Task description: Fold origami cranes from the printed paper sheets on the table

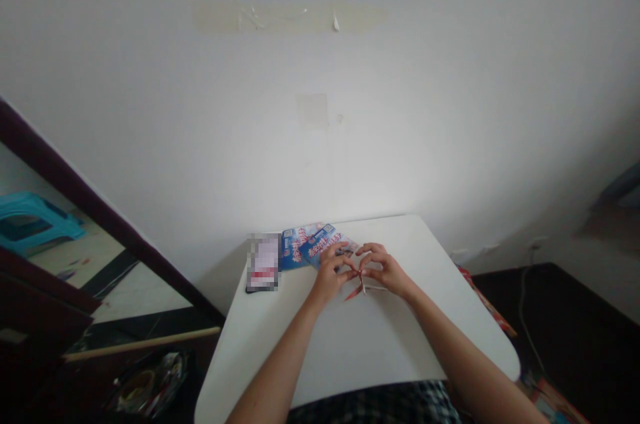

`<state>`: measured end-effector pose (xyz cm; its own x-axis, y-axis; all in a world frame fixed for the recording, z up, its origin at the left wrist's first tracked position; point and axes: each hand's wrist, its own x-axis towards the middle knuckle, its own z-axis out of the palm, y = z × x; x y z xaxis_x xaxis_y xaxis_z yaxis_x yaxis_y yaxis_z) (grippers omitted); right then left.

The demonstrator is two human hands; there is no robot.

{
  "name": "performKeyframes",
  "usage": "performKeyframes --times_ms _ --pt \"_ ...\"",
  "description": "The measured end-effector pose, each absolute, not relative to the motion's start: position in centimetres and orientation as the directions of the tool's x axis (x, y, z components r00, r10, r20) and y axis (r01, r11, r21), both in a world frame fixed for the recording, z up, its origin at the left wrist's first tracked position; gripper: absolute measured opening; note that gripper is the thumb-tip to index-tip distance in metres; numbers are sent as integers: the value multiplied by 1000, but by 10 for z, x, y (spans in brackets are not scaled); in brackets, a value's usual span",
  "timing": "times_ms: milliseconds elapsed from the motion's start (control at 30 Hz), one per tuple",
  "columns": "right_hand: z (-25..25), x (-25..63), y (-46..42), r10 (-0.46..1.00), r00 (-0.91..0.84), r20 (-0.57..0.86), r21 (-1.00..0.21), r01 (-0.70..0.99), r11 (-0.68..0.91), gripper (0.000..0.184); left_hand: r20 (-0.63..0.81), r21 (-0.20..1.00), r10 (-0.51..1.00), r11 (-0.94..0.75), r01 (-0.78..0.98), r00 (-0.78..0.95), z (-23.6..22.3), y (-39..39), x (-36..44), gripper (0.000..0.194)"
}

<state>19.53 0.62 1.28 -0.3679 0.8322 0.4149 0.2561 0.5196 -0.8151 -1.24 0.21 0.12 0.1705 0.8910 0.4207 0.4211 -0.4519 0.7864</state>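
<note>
Both my hands are over the middle of a white table (350, 337), pinching a small folded paper piece (361, 284) in red and white between their fingertips. My left hand (331, 274) holds its near side, and my right hand (383, 271) grips the other side. Part of the paper is hidden by my fingers. Just behind my left hand lie blue-and-white printed paper sheets (315, 247), partly overlapping. A phone-sized dark-edged object (263, 263) lies at the table's left, its face blurred out.
The table's far edge meets a white wall (320, 144) with tape marks. At the left, a dark frame (95, 211) borders a view of a blue stool (35, 224). A wooden rod (143, 344) and a cable (523, 317) lie beyond the table's sides.
</note>
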Motion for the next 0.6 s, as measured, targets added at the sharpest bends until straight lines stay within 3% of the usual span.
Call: performKeyframes --times_ms 367,600 --pt "1 193 9 824 -329 462 -757 337 559 7 454 738 878 -465 489 150 -5 1 -6 6" --pt "-3 196 13 771 -249 586 -591 520 617 4 452 721 889 -411 558 71 -5 7 -13 11"
